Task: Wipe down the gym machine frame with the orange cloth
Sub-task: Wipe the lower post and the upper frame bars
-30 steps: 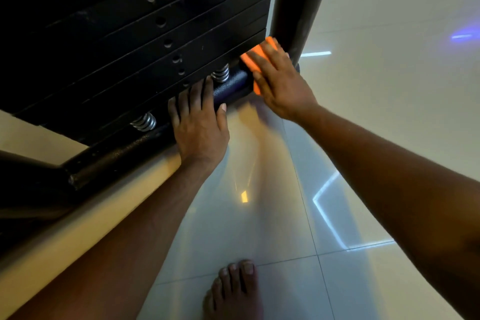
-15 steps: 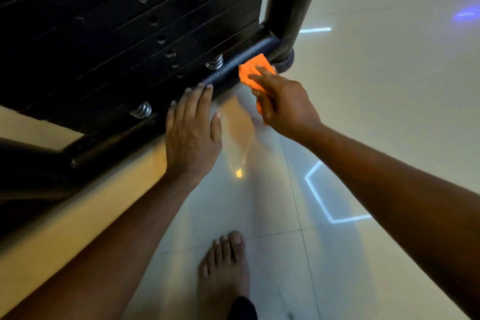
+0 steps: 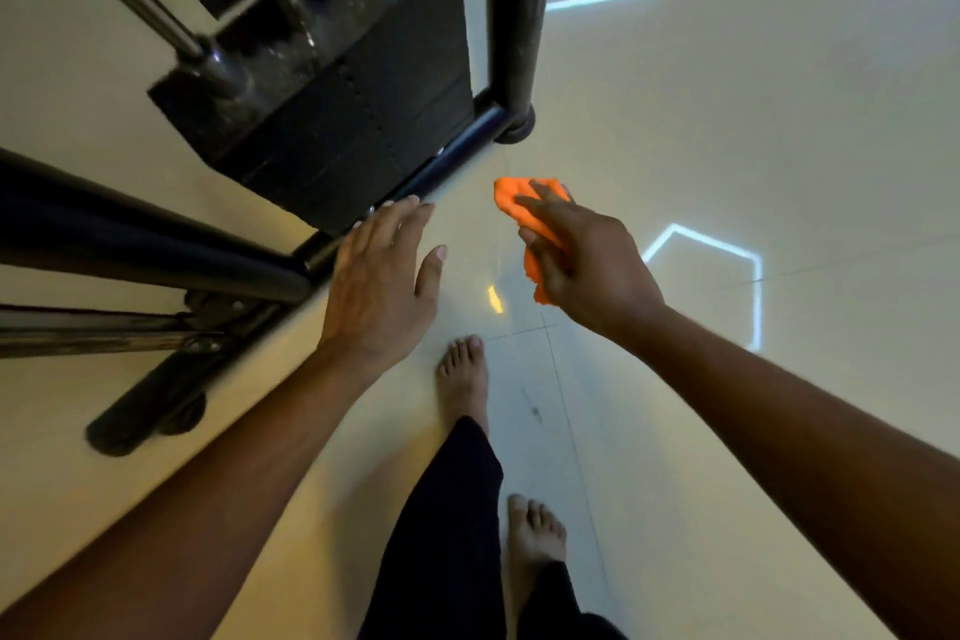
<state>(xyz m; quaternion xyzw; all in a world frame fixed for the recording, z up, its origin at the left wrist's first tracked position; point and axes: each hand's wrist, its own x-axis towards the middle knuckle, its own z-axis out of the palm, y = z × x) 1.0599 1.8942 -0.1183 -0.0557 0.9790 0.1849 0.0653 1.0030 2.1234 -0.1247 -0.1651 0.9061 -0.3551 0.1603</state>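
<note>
Right hand [image 3: 587,260] grips orange cloth [image 3: 524,208], bunched, held off the gym machine frame [image 3: 457,156], just right of its low bar. Left hand [image 3: 382,276] spread flat, fingers straight, empty, near that bar. No wiping contact now; upright post [image 3: 514,16] and left tubes likely remain.

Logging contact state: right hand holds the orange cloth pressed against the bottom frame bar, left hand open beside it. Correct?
Not quite. The head view shows the right hand holding the orange cloth off the bottom frame bar, with floor visible between them. The left hand is open beside it, as you said.
</note>
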